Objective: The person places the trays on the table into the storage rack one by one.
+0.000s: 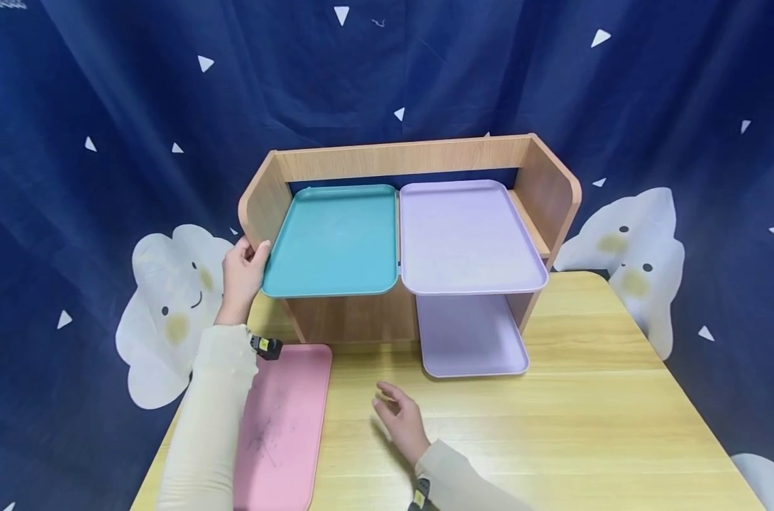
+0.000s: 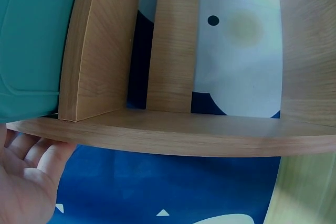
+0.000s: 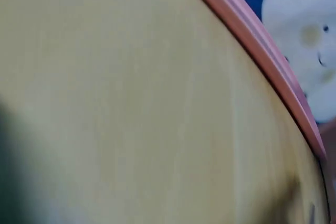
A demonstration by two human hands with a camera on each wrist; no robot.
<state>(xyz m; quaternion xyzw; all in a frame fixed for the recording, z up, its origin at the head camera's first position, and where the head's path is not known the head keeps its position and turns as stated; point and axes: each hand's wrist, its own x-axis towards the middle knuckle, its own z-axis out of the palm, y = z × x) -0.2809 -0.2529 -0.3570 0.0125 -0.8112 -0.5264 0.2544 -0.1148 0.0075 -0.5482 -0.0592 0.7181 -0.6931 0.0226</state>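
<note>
In the head view my left hand (image 1: 242, 278) is at the front edge of the left side panel of a wooden shelf (image 1: 404, 157). Its fingers lie along the panel's outer face, with the thumb on the inner side beside a teal tray (image 1: 337, 241). The left wrist view shows this hand (image 2: 32, 174) against the panel's edge (image 2: 210, 142). On the top board the teal tray lies left of a lilac tray (image 1: 470, 238). Over the table, my right hand (image 1: 402, 421) hangs loosely bent and holds nothing; the right wrist view is blurred.
A second lilac tray (image 1: 472, 337) sticks out of the lower right compartment. A pink tray (image 1: 291, 426) with dark marks lies on the wooden table (image 1: 604, 404) at the left, partly under my left sleeve. Behind the shelf hangs a dark blue curtain (image 1: 438, 71).
</note>
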